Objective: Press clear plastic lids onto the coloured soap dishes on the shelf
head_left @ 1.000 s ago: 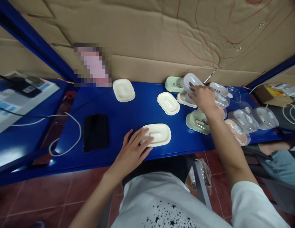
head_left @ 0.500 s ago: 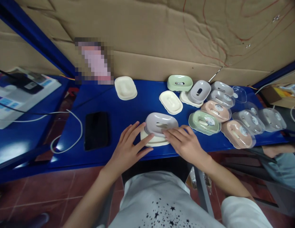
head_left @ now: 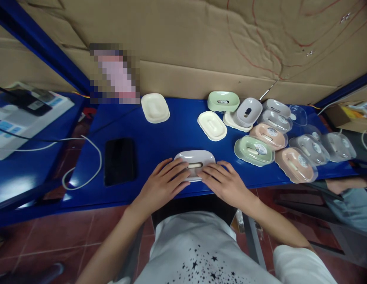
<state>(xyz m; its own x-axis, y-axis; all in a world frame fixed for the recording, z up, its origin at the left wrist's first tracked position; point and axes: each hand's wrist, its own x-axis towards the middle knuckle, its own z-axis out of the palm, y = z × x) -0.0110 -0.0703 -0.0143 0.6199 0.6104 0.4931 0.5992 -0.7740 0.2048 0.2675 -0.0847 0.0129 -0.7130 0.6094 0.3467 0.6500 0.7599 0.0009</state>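
A grey soap-dish tray (head_left: pixel 195 158) with a slot in its middle sits on a cream base near the front edge of the blue table (head_left: pixel 171 138). My left hand (head_left: pixel 162 185) lies flat on its left side with fingers stretched out. Pressing on its right side is my right hand (head_left: pixel 226 183), fingers also extended. Both hands cover the near half of the dish, and the cream base under it is almost hidden.
Two cream bases (head_left: pixel 155 107) (head_left: pixel 212 125) lie behind. Several green, grey, pink and clear-lidded soap dishes (head_left: pixel 254 150) crowd the right. A black phone (head_left: pixel 119 160) and white cable (head_left: pixel 83 177) lie left. Another person's arm (head_left: pixel 346 183) shows at right.
My right hand took a grey tray from the pile at the back right, brought it onto the cream base under my left hand, and both hands now press it flat.
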